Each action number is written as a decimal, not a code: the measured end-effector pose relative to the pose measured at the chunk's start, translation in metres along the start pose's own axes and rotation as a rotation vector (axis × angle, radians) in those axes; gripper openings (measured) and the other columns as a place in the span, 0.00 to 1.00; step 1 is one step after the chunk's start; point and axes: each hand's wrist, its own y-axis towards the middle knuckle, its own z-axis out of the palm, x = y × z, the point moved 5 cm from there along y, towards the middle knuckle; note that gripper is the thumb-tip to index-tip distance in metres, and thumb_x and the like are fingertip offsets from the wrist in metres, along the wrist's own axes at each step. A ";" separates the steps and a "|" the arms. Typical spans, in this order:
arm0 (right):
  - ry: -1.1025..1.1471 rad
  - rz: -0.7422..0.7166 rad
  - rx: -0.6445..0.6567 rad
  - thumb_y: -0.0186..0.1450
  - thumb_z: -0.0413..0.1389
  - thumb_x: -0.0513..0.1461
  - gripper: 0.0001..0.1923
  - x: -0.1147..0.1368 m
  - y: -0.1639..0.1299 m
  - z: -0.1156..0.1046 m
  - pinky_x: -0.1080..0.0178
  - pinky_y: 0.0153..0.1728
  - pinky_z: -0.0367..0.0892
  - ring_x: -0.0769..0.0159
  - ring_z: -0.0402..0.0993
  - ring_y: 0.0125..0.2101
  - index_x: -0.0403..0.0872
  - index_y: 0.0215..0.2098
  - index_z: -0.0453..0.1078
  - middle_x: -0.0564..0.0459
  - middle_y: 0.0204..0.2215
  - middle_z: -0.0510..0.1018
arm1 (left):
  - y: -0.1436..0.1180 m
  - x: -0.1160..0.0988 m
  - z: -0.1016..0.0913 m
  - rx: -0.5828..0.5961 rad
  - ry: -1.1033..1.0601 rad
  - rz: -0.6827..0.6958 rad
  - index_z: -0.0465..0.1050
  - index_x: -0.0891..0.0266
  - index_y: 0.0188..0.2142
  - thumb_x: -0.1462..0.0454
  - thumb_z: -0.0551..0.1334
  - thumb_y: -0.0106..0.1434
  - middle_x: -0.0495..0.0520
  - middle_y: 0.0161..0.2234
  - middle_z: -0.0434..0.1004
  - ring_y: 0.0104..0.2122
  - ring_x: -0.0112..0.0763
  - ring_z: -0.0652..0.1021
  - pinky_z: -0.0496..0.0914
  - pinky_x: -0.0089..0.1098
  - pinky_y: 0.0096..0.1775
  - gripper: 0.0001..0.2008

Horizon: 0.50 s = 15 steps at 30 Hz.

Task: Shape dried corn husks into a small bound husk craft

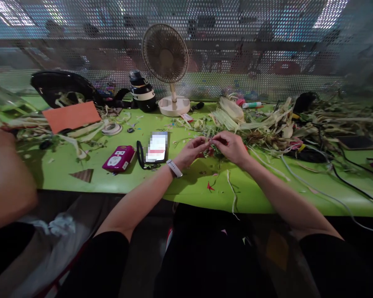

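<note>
My left hand, with a pale watch band at its wrist, is closed in a pinch over the green table. Its fingertips meet those of my right hand, also pinched. What lies between the fingers is too small to make out. Leafy green sprigs show just below and between the hands, with a bit of red beside them. Pale corn husks lie heaped right behind my right hand. In front of the hands are a red paper scrap and a thin pale strand hanging over the table edge.
A phone, a magenta case and a tape roll lie left of my hands. Behind stand a fan and a black bottle. Cables cross the right side. Another person's arm rests at far left.
</note>
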 end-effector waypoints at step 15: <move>-0.210 -0.001 -0.038 0.68 0.53 0.41 0.07 -0.008 0.000 -0.001 0.61 0.36 0.63 0.60 0.72 0.34 0.48 0.33 0.71 0.47 0.34 0.79 | 0.000 -0.007 -0.009 -0.207 -0.152 0.008 0.73 0.63 0.31 0.59 0.75 0.49 0.48 0.29 0.79 0.26 0.24 0.78 0.75 0.31 0.34 0.16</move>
